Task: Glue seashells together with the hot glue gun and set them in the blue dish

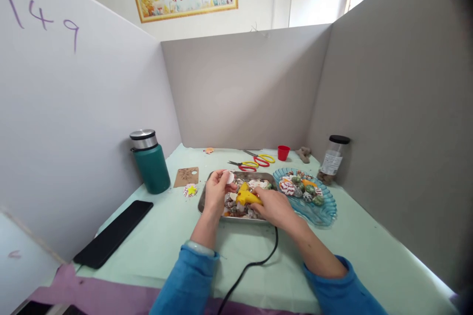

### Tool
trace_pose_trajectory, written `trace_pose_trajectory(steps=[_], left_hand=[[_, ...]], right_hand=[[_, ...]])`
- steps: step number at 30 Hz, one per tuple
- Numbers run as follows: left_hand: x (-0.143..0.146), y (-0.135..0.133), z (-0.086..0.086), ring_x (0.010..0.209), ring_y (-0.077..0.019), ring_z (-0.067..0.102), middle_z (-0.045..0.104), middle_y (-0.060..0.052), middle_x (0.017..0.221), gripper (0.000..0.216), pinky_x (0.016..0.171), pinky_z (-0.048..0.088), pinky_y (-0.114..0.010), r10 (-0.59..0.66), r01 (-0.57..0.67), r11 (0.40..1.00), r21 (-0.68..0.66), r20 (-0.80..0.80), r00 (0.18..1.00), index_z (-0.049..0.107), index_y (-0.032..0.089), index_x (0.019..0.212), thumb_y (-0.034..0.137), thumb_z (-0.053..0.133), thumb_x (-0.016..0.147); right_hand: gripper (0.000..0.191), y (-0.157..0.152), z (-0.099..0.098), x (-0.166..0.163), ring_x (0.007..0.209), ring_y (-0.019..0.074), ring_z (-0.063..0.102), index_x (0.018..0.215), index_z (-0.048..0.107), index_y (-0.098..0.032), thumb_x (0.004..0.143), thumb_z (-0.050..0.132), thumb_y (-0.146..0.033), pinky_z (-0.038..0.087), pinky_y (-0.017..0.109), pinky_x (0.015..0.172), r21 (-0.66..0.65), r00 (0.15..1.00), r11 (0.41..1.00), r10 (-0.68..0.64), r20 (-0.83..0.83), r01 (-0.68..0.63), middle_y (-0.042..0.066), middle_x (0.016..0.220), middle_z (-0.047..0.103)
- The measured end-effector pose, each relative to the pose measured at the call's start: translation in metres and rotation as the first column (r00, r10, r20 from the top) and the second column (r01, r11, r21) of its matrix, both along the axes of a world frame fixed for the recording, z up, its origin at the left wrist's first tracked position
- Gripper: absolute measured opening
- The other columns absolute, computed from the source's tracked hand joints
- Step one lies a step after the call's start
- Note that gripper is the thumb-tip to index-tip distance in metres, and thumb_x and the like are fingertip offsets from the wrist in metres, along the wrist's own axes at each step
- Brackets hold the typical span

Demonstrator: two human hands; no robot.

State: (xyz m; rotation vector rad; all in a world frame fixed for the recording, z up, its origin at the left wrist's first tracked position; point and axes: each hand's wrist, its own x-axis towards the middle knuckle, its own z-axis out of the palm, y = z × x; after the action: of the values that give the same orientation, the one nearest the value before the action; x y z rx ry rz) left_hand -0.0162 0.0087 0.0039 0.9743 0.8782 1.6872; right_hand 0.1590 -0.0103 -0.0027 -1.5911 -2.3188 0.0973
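Note:
My left hand (216,192) pinches a small white shell (230,177) above a metal tray (207,192) that holds several shells. My right hand (275,206) grips a yellow glue gun (246,197), its nozzle pointing left toward the white shell. The gun's black cord (258,258) trails over the tray's near edge toward me. Both hands are over the tray, close together.
A blue glass dish (325,214) of painted shells sits right of the tray. Behind lie two pairs of scissors (254,161), a red cup (283,152) and a dark-lidded jar (332,160). At left stand a green flask (151,162), a brown card (186,177) and a black phone (114,234). Grey partitions enclose the table.

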Motion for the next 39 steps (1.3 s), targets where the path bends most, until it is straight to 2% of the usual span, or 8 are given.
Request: trace_pose_trajectory(steps=[3,5,8,10,11,13,23,39], left_hand=[[-0.003,0.001,0.0,0.047,-0.0079,0.056,0.062,0.001,0.074,0.044,0.042,0.043,-0.019,0.063,-0.063,0.998,0.026,0.006,0.998,0.054,0.016,0.094,0.044,0.073,0.066],[-0.004,0.0,0.001,0.047,-0.0067,0.054,0.061,0.002,0.072,0.045,0.039,0.038,-0.017,0.078,-0.078,0.996,0.048,0.002,0.997,0.055,0.016,0.099,0.044,0.072,0.068],[-0.004,-0.002,0.003,0.045,-0.0057,0.049,0.057,0.004,0.066,0.047,0.038,0.032,-0.015,0.091,-0.089,0.994,0.069,-0.034,0.995,0.056,0.017,0.105,0.044,0.07,0.07],[-0.002,-0.003,0.004,0.045,-0.0056,0.048,0.054,0.005,0.063,0.046,0.038,0.031,-0.015,0.111,-0.106,0.992,0.075,-0.07,0.991,0.056,0.017,0.107,0.043,0.069,0.071],[-0.001,-0.004,0.004,0.045,-0.0057,0.048,0.053,0.006,0.061,0.046,0.038,0.031,-0.015,0.119,-0.113,0.991,0.079,-0.089,0.989,0.056,0.017,0.107,0.042,0.069,0.072],[0.001,-0.004,0.004,0.045,-0.0062,0.048,0.053,0.006,0.061,0.044,0.038,0.032,-0.016,0.126,-0.118,0.99,0.081,-0.114,0.985,0.055,0.017,0.105,0.041,0.069,0.072],[0.003,-0.002,0.001,0.051,-0.0092,0.056,0.062,0.002,0.07,0.037,0.051,0.047,-0.022,0.139,-0.134,0.989,0.056,-0.091,0.986,0.057,0.015,0.084,0.042,0.074,0.066],[0.0,0.0,-0.004,0.053,-0.0111,0.058,0.062,0.001,0.065,0.034,0.051,0.046,-0.022,0.196,-0.183,0.978,0.098,-0.152,0.969,0.059,0.015,0.08,0.044,0.072,0.068]], right_hand=[[0.023,0.003,0.0,0.0,0.082,0.0253,0.065,0.102,0.06,-0.018,0.087,0.05,-0.033,0.036,0.028,0.064,-0.009,0.99,1.0,-0.008,-0.143,0.007,0.01,0.09,0.07],[0.026,0.006,0.0,0.001,0.082,0.0235,0.063,0.105,0.058,-0.018,0.089,0.047,-0.034,0.038,0.029,0.067,-0.012,0.928,1.0,-0.015,-0.373,0.011,0.01,0.091,0.069],[0.034,0.008,0.002,0.001,0.065,0.0182,0.058,0.11,0.054,-0.018,0.086,0.051,-0.042,0.04,0.028,0.06,-0.018,0.645,1.0,-0.009,-0.764,-0.007,0.003,0.076,0.064],[0.044,0.006,0.004,0.0,0.051,0.0143,0.048,0.112,0.052,-0.016,0.082,0.057,-0.048,0.037,0.026,0.051,-0.027,0.432,0.995,0.02,-0.902,-0.101,-0.003,0.062,0.055],[0.047,0.004,0.005,-0.001,0.047,0.0128,0.043,0.112,0.052,-0.016,0.08,0.06,-0.05,0.035,0.025,0.048,-0.03,0.36,0.986,0.03,-0.932,-0.161,-0.006,0.056,0.049],[0.047,-0.002,0.006,-0.004,0.043,0.0109,0.037,0.11,0.054,-0.014,0.079,0.061,-0.05,0.031,0.024,0.046,-0.044,0.298,0.965,0.036,-0.954,-0.258,-0.009,0.047,0.041],[0.041,-0.014,0.004,-0.016,0.041,0.0076,0.032,0.095,0.062,-0.014,0.073,0.066,-0.048,0.027,0.023,0.042,-0.126,0.386,0.925,0.023,-0.922,-0.358,-0.009,0.045,0.039],[0.033,-0.013,0.002,-0.019,0.039,0.0073,0.032,0.089,0.064,-0.016,0.073,0.066,-0.045,0.028,0.021,0.038,-0.135,0.399,0.939,0.002,-0.917,-0.316,-0.008,0.044,0.039]])
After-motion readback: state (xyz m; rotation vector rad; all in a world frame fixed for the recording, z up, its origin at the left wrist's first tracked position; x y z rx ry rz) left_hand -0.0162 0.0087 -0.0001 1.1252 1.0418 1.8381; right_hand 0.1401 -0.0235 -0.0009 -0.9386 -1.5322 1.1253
